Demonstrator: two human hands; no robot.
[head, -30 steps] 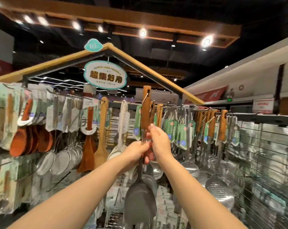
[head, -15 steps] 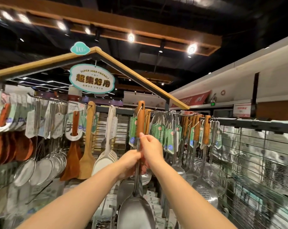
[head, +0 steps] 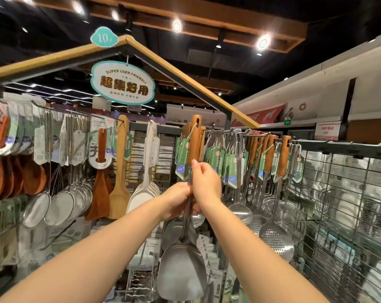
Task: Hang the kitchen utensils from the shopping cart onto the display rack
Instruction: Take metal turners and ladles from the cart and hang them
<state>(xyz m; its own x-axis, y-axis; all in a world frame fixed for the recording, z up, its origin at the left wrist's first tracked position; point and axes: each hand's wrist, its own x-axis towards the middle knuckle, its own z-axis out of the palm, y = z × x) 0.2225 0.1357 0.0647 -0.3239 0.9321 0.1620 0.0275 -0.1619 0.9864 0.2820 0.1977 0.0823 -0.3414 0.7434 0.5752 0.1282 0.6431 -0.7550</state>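
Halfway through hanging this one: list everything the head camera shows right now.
steel spatula with wooden handle: one, silver and brown, centre, handle up
oval hanging sign: one, white with teal rim, under the roof peak
pale wooden turner: one, light tan, hanging left of centre
dark wooden turner: at least one, brown, left of the pale one
white rice paddles: several, white, right of the pale turner
mesh strainers: several, silver, lower left
slotted steel skimmer: one, silver, right
wire grid panel: one, dark, far right
left hand: grips the spatula's shaft
right hand: grips just above
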